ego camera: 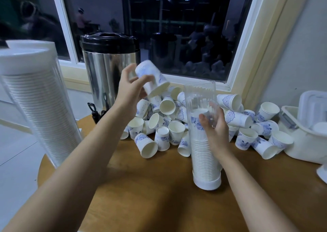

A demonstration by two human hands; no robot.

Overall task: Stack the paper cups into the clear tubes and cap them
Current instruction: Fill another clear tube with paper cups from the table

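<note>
- Holding a paper cup [152, 78]: left hand [131, 88], fingers and thumb curled round its side, raised over the heap at 11 o'clock of the clear tube [200, 97]. The cup is tilted with its mouth toward 5 o'clock and is blurred.
- Right hand [215, 127]: wrapped round the clear tube at mid-height, thumb in front, fingers visible through the wall.
- Clear tube: upright on the wooden table [150, 187], at 3 o'clock of its middle. Its top is open, its lower half is filled with nested cups, and its foot sits in a white cap [208, 183].
- Loose cups [169, 125]: a blue-printed heap at 12 o'clock of the table, lying at all angles behind the tube and to both sides of it.
- Second tube [35, 107]: at 9 o'clock of the view, packed full, with a white lid on.
- Steel urn [109, 68]: black lid, at 11 o'clock, in front of the window.
- White bin [304, 143]: at 3 o'clock, just beside the heap.
</note>
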